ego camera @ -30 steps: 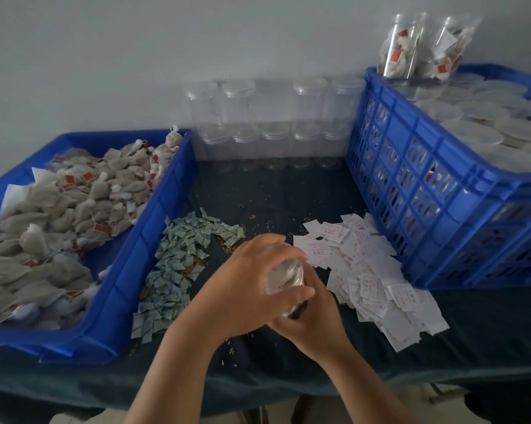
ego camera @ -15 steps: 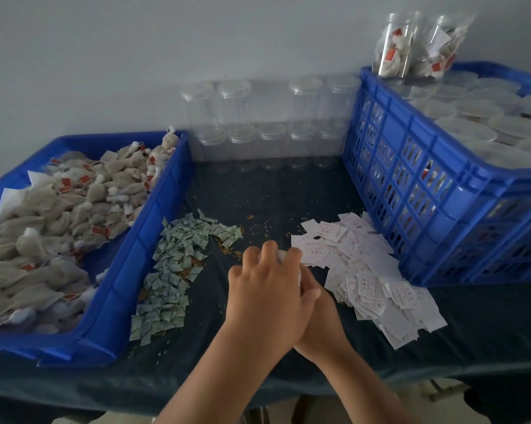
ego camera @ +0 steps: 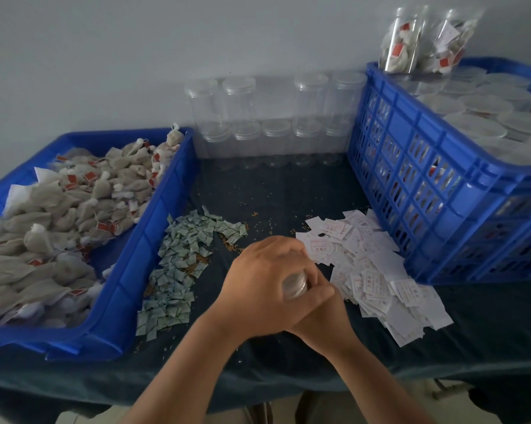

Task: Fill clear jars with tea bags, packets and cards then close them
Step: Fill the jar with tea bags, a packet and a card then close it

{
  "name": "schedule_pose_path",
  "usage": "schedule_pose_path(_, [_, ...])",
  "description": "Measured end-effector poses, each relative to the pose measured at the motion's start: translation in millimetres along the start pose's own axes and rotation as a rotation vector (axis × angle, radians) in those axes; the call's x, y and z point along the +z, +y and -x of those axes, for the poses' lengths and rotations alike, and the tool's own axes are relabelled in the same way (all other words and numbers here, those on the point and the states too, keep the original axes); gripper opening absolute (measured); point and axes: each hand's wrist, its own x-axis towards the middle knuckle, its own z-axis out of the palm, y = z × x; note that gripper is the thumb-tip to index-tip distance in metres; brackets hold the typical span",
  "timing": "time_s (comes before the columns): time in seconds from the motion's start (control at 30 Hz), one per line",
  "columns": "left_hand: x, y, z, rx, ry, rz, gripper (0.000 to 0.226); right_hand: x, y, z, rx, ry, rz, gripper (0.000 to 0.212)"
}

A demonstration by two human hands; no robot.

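Both grips, left hand [ego camera: 262,284] over right hand [ego camera: 321,313], clasp jar [ego camera: 295,284].

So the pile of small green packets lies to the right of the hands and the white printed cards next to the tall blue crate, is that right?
Not quite. The head view shows the small green packets lying to the left of the hands, beside the shallow blue tray of tea bags. The white printed cards do lie next to the tall blue crate.
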Motion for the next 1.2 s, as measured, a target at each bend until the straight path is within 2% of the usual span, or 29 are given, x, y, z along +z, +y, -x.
schedule_pose_path(0.1, [-8.8,-7.9,-3.4,0.032,-0.042,0.152,0.023,-1.3,-1.0,0.4,-0.017,-0.030,-0.020,0.075])
schedule_pose_path(0.2, [-19.3,-5.1,-7.0,-0.070,-0.124,0.242,0.014,-0.8,-1.0,1.9,-0.031,-0.020,-0.032,0.071])
schedule_pose_path(0.27, [-21.1,1.4,-8.0,-0.167,-0.169,0.149,0.037,1.9,1.5,1.9,-0.017,-0.038,-0.036,0.073])
schedule_pose_path(0.33, [-15.6,10.6,-7.9,-0.336,-0.176,0.014,0.060,5.0,2.9,1.3,-0.051,-0.024,0.042,0.071])
schedule_pose_path(0.4, [-5.7,21.2,-11.1,-0.503,-0.170,-0.096,0.073,7.2,3.5,1.5,-0.106,-0.001,0.110,0.059])
schedule_pose_path(0.43, [-0.3,25.5,-13.3,-0.521,-0.152,-0.153,0.074,7.4,3.1,1.9,-0.118,0.013,0.132,0.053])
schedule_pose_path(0.53, [7.6,29.3,-17.5,-0.422,-0.063,-0.233,0.055,6.2,3.5,1.1,-0.124,0.050,0.243,0.043])
schedule_pose_path(0.7, [-0.6,16.0,-16.4,-0.166,-0.128,-0.167,0.031,6.1,9.7,1.0,-0.053,0.024,0.251,0.053])
schedule_pose_path(0.87, [-10.7,3.5,-16.5,0.021,-0.222,-0.077,0.029,2.5,15.9,3.7,-0.016,0.015,0.117,0.048])
schedule_pose_path(0.97, [-18.6,-2.3,-18.7,0.093,-0.305,-0.014,0.027,0.7,10.4,4.4,-0.005,-0.003,0.043,0.053])
schedule_pose_path(1.03, [-21.8,1.3,-19.5,0.044,-0.319,-0.035,0.037,1.1,7.3,2.8,0.001,-0.034,-0.032,0.063])
schedule_pose_path(1.1, [-16.0,10.3,-15.4,-0.080,-0.254,-0.118,0.059,2.6,4.6,0.3,-0.023,-0.042,-0.026,0.069])
schedule_pose_path(1.2, [-0.6,24.3,-7.4,-0.404,-0.117,-0.165,0.073,5.1,-1.5,-0.4,-0.100,0.039,0.139,0.056])
